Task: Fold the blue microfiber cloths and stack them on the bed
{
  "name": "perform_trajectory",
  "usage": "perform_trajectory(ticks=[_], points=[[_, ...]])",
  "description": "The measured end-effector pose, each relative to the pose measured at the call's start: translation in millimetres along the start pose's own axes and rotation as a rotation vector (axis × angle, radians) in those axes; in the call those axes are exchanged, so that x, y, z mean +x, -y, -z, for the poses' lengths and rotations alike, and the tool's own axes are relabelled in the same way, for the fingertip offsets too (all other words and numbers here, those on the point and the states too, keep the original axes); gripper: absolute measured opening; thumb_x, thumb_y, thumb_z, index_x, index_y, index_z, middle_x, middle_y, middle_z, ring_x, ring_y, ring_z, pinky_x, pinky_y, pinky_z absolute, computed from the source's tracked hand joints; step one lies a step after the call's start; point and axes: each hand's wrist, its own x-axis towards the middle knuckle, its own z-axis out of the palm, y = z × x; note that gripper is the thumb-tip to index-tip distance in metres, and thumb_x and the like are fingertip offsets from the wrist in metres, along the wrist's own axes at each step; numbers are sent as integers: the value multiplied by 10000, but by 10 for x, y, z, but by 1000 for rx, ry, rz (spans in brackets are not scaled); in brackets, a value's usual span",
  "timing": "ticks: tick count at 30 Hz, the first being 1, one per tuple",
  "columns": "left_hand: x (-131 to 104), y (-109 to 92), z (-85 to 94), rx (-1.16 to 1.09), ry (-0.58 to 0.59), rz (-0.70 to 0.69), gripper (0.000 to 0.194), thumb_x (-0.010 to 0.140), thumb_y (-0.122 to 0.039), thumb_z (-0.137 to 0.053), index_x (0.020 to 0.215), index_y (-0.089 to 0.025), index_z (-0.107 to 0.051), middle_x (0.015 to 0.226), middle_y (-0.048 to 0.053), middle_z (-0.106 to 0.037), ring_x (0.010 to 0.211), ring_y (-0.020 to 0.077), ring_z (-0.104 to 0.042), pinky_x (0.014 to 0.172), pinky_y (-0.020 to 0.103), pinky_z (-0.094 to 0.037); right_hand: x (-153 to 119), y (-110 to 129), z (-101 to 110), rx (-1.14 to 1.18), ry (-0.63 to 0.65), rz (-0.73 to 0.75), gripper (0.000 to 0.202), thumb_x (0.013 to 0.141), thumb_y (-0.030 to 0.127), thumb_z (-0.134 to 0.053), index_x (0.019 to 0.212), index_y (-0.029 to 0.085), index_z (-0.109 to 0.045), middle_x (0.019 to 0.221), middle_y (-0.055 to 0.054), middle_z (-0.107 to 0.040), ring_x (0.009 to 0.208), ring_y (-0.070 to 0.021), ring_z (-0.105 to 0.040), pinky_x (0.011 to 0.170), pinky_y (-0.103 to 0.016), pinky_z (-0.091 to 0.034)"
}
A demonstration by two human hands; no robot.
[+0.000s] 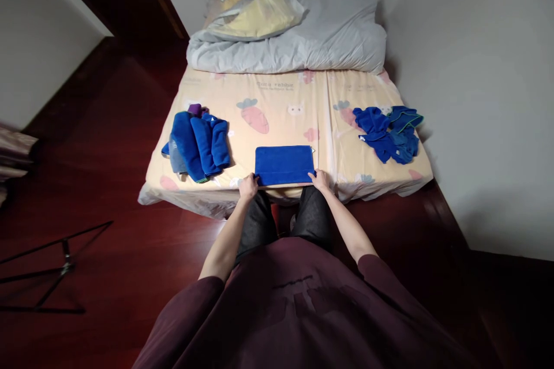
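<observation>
— Blue cloth point(284, 165) lies flat, folded square at the bed point(281, 98) edge nearest the person.
— Left hand point(248, 186) and right hand point(321, 180) each pinch a near corner, keeping the fold even.
— Folded pile point(199, 145) left, loose heap point(389, 132) right: sorted apart, it looks like.

A grey duvet point(303, 34) lies bunched at the far end of the bed point(281, 104), on a carrot-print sheet. A black stand point(56, 268) rests on the dark red floor point(108, 144), near left.
</observation>
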Motion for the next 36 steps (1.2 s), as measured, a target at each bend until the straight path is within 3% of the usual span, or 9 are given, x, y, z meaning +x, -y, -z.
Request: perform_trajectory(ticks=[19, 33, 36], points=[[58, 106, -112, -113, -57, -95, 227, 1033, -301, -505, 1102, -169, -676, 1113, 156, -761, 1064, 256, -722, 919, 315, -512, -2, 23, 15, 7, 35, -16, 423, 1064, 480, -565, 1349, 188, -677, 1303, -153, -743, 1213, -253, -705, 962, -276, -505], [-13, 74, -57, -86, -49, -86, 234, 1028, -285, -497, 1167, -180, -653, 1233, 155, -652, 1121, 251, -684, 988, 336, -530, -72, 65, 33, 84, 30, -9, 377, 1035, 381, -585, 1341, 173, -659, 1300, -148, -731, 1241, -268, -670, 1002, -313, -524], [-29, 77, -22, -67, -67, -96, 289, 1024, -267, -496, 1268, -180, -624, 1281, 157, -620, 1151, 253, -661, 1024, 353, -520, -96, 34, 23, 119, -45, 53, 381, 1013, 292, -575, 1377, 190, -617, 1346, -132, -691, 1256, -263, -644, 1048, -349, -522]])
